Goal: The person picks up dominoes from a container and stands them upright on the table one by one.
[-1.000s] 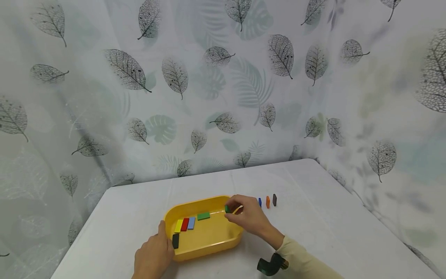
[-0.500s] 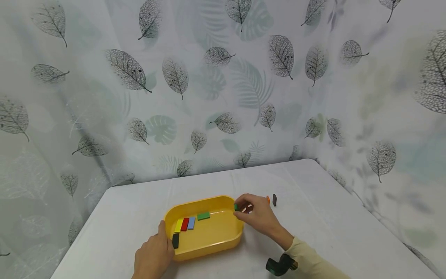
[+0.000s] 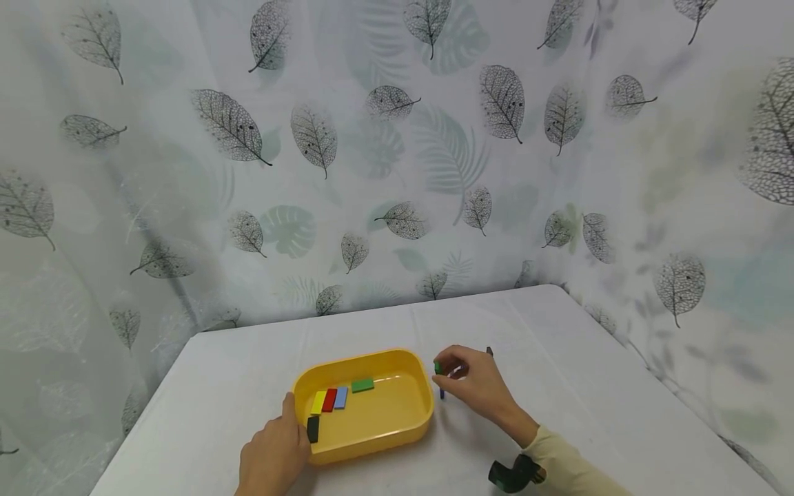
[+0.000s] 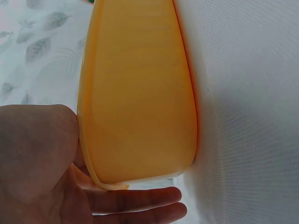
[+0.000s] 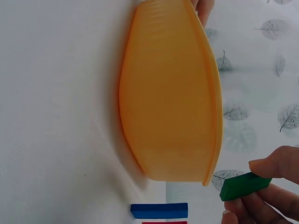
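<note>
My left hand (image 3: 274, 448) grips the near left end of a yellow tray (image 3: 372, 451), thumb at the rim; the left wrist view shows fingers (image 4: 140, 199) outside its wall. Flat in the tray lie yellow (image 3: 318, 401), red (image 3: 329, 399), light blue (image 3: 341, 397), green (image 3: 362, 385) and blackish (image 3: 313, 429) blocks. Just right of the tray, my right hand (image 3: 474, 382) pinches a small green block (image 5: 244, 186) between thumb and fingertips, above the table. Below it a blue block (image 3: 442, 394) stands on the table.
A dark block (image 3: 489, 350) shows partly behind my right hand. In the right wrist view a red block (image 5: 164, 222) lies beside the blue one, cut by the frame edge. A black curved device (image 3: 515, 474) sits at my right wrist. Leaf-print curtains (image 3: 397, 172) surround the white table (image 3: 558, 386).
My right hand has moved right with the green block, from over the tray's right rim to outside it, covering the orange block behind. My left hand and the tray have stayed put.
</note>
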A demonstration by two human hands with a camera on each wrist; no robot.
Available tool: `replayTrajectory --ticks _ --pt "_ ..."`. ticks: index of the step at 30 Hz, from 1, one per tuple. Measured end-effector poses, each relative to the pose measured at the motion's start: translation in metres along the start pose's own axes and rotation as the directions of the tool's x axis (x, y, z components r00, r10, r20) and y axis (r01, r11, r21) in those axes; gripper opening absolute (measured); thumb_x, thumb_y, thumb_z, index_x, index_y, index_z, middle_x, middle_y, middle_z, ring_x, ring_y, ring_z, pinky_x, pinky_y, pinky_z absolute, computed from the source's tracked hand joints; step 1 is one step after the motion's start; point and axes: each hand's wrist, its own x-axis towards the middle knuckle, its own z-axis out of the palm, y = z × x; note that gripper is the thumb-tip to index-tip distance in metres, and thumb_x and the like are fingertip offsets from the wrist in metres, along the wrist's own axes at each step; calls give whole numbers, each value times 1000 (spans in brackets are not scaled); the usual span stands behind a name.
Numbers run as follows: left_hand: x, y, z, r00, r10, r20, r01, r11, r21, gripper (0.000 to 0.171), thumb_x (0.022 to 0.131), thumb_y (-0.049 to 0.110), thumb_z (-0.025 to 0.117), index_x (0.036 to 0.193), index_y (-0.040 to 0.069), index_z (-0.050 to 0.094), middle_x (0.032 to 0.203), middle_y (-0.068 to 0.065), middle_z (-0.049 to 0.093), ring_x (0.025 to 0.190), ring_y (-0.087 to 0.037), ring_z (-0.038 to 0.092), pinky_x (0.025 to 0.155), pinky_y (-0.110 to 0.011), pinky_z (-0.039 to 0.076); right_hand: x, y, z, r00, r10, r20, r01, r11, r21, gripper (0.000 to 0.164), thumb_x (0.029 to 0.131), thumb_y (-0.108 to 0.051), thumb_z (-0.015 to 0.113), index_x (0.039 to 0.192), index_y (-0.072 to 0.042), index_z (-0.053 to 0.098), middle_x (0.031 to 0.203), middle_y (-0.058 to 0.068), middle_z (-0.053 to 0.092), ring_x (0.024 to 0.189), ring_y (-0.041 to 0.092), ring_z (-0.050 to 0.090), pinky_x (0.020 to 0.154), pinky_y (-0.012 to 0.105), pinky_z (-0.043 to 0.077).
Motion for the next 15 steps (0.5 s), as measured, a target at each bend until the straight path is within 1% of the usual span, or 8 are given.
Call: replayTrajectory --ticks 5,10,15 --pt "0 0 1 1000 -4 9 4 1000 -5 64 100 16 53 153 -13 30 70 -6 51 58 -23 51 58 -38 48 -4 10 -3 1000 19 -4 -19 1000 3 23 83 -3 86 99 -14 74 89 -8 71 80 11 67 74 33 59" --pt "1 -1 1 1000 4 -9 -4 1000 1 63 100 16 53 152 -13 31 72 -6 54 59 -24 51 57 -39 49 -7 20 -5 998 56 6 -56 998 29 21 83 -2 85 99 -9 75 91 -5 72 82 14 69 75 32 59" --pt "1 -3 2 1000 -2 1 2 1000 -1 64 100 16 53 152 -13 31 72 -6 53 59 -24 51 57 -38 48 -9 29 -4 996 90 18 -90 996 14 21 83 -6 87 100 -6 76 93 -4 72 84 14 69 76 27 58"
